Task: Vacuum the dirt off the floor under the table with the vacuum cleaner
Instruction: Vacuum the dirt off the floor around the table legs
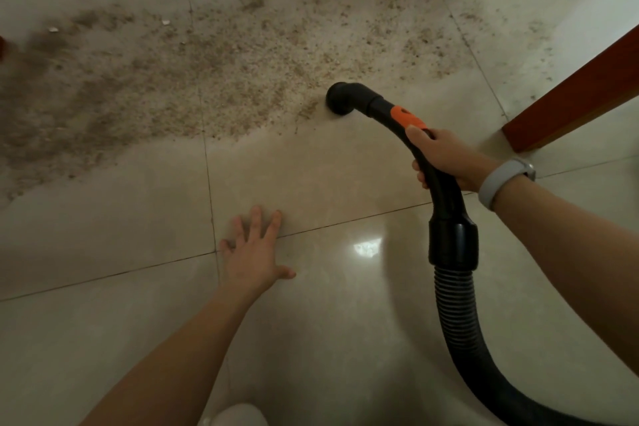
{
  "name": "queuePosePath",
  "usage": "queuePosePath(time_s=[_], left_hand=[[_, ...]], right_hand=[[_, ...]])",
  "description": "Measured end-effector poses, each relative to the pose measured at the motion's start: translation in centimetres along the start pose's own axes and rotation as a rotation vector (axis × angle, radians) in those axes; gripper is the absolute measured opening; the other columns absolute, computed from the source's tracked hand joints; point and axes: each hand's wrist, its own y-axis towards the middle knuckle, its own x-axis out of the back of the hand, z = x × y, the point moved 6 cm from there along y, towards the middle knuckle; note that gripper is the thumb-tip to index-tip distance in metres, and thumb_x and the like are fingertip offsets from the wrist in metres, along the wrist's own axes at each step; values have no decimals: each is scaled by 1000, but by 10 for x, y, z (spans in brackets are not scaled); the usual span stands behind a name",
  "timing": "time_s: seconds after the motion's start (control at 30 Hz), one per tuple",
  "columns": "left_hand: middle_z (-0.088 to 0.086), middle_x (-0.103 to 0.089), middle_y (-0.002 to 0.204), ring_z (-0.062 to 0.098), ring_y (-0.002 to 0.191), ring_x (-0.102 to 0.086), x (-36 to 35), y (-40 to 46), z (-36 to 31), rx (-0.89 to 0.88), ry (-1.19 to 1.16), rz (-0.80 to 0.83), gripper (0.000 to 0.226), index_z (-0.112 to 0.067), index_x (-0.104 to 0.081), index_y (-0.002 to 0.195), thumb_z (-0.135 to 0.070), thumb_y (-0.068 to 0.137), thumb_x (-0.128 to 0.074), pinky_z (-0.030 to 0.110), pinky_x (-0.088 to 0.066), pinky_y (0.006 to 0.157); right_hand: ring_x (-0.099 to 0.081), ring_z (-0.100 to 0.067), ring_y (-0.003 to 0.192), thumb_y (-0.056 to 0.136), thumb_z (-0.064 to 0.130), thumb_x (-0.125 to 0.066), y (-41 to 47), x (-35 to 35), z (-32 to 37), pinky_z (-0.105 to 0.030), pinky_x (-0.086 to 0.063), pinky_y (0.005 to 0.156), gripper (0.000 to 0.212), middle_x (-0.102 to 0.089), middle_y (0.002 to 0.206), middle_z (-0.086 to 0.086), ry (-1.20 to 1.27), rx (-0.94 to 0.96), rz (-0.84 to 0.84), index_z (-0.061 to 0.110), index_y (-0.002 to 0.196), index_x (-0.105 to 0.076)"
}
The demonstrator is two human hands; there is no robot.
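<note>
Gripping the black curved handle (pixel 436 180) of the vacuum hose (pixel 460 318), the right hand (pixel 446 156) is wrapping its fingers (pixel 420 176) around the tube just below the orange slider (pixel 408 117), while the nozzle (pixel 340 98) is touching the floor (pixel 345 339) at the near edge of the dirt (pixel 193 79). The left hand (pixel 254 252) is resting flat on the tiles with fingers spread, well apart from the nozzle. Two wooden table legs (pixel 574 93) are standing to the right, beside the dirt.
</note>
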Motion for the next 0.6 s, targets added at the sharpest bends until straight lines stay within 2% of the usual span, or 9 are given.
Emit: queuePosePath(time_s=[0.3, 0.6], left_hand=[[-1, 25, 156, 34, 143, 19, 0, 0, -1, 6, -1, -1, 109, -36, 8, 150, -51, 76, -71, 57, -7, 114], [-2, 25, 156, 33, 143, 20, 1, -1, 1, 0, -12, -9, 108, -37, 8, 149, -52, 76, -69, 57, -5, 114]], right_hand=[[-52, -15, 46, 98, 39, -43, -1, -11, -8, -24, -49, 44, 35, -53, 65, -5, 6, -20, 94, 6, 107, -49], [-52, -18, 48, 99, 39, -41, 17, -14, 11, -25, -49, 42, 33, -52, 66, -6, -70, 22, -58, 7, 104, -48]])
